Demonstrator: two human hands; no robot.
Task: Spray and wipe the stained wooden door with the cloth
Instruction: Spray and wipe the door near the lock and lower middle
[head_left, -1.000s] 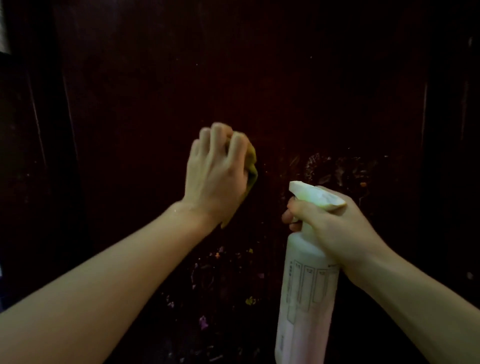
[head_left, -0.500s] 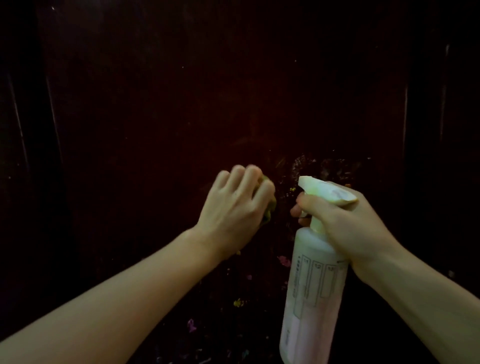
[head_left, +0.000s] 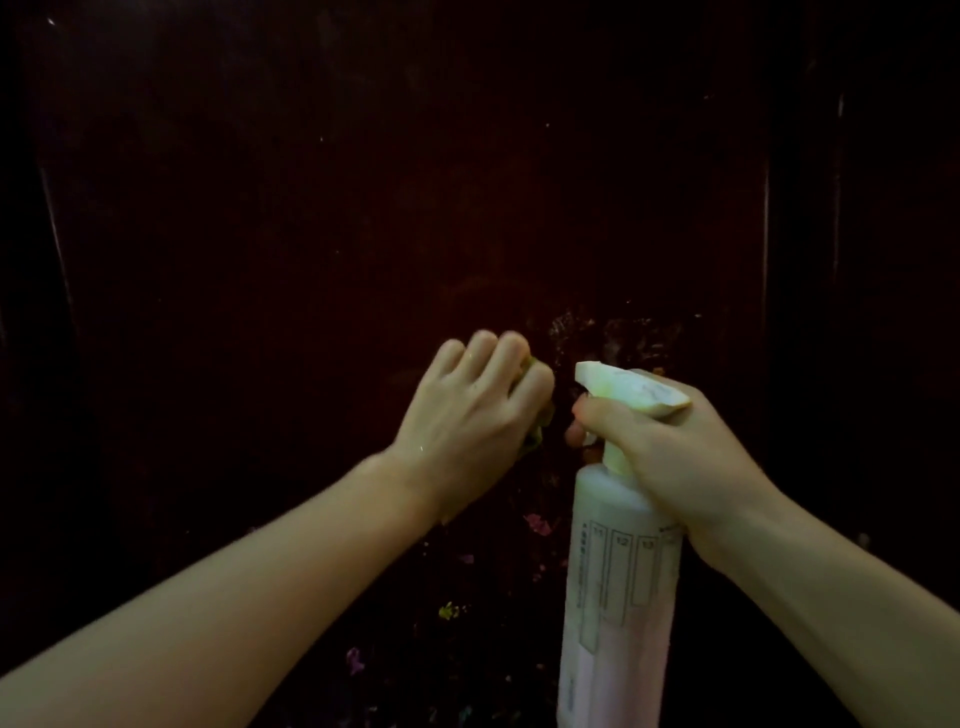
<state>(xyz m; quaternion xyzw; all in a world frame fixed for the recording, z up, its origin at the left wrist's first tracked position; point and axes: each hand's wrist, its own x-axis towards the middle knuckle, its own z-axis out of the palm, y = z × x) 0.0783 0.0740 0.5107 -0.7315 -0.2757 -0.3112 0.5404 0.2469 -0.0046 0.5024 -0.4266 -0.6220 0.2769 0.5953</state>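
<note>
Left hand (head_left: 470, 415) fingers curl round yellow cloth (head_left: 535, 434) against wooden door (head_left: 363, 208); whitish stains (head_left: 613, 332) lie up-right; right hand (head_left: 670, 457) grips spray bottle (head_left: 618, 597).

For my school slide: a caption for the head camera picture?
Left hand rubs cloth on stained door; right hand holds spray bottle.

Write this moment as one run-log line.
left hand: presses yellow-green cloth on dark wooden door | right hand: grips white plastic spray bottle | stains visible

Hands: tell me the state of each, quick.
Left hand: fingers curled round the cloth, pressing it against the door.
Right hand: grips the spray bottle.
</note>
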